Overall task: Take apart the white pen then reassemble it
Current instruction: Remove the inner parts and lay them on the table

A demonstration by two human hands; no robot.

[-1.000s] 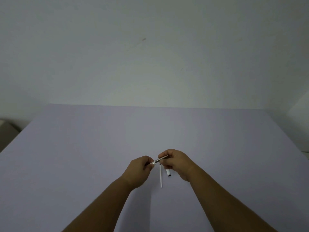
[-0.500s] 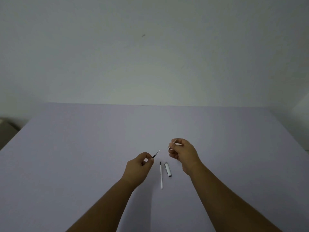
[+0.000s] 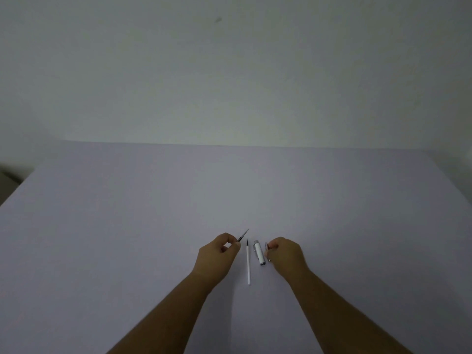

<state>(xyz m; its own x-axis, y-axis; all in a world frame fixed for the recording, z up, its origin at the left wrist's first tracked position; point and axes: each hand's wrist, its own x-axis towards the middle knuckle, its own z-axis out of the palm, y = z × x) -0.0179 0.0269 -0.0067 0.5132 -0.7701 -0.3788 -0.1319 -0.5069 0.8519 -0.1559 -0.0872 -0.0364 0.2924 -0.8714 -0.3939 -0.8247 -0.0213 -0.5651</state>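
Refill (image 3: 248, 264) and cap (image 3: 259, 255) lie between left hand (image 3: 217, 254) and right hand (image 3: 286, 255).

Matt pale-lilac table (image 3: 153, 226), smooth, looks like paper or laminate sheet, no gloss. Thin white refill tube (image 3: 248, 267), plastic by look, dull finish, w/ dark metal-looking tip. Short white pen barrel section (image 3: 259, 254), smooth, slight sheen, shiny silver metal rings at both ends. Slim dark pointed tip piece (image 3: 244, 235), looks metal, faint glint. Matt off-white wall (image 3: 229, 72) behind.
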